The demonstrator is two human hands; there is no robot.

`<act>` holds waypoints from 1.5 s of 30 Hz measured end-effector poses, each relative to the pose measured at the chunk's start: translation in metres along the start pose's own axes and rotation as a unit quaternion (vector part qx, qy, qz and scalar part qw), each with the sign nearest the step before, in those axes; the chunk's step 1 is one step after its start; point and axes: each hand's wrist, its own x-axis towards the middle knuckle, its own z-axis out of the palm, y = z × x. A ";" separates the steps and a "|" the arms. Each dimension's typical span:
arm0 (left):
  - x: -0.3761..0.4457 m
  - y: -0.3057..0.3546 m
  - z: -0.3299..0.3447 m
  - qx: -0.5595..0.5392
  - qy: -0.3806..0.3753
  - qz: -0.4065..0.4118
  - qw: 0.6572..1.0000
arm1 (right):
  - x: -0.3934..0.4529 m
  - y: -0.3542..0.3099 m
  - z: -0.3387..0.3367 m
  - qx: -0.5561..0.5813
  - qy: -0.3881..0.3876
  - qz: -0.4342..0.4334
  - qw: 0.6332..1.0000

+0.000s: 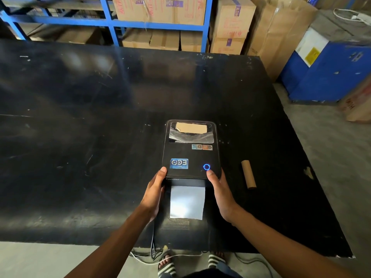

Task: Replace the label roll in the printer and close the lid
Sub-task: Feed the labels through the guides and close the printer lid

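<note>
You stood at a scuffed black tabletop (80, 117) in a storeroom, with blue shelving (112, 23) and stacked cardboard boxes (160, 9) behind it and a blue bin (325, 73) off to the right. One black printer (190, 155) sat near the front edge, its lid down, one blue ring light (206, 167) lit, one white label strip (187, 201) hanging from its front. One bare cardboard core (248, 174) lay just right of it. Your left hand (153, 194) and right hand (219, 192) gripped the printer's front corners, thumbs on the lid.
</note>
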 end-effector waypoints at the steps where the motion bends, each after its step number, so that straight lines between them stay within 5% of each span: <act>1: -0.001 0.000 0.001 -0.003 0.001 0.000 1.000 | 0.000 -0.001 0.000 -0.002 0.001 0.001 1.000; 45: -0.002 0.006 0.004 -0.006 -0.002 0.015 1.000 | -0.002 -0.011 -0.002 -0.005 0.014 0.029 0.999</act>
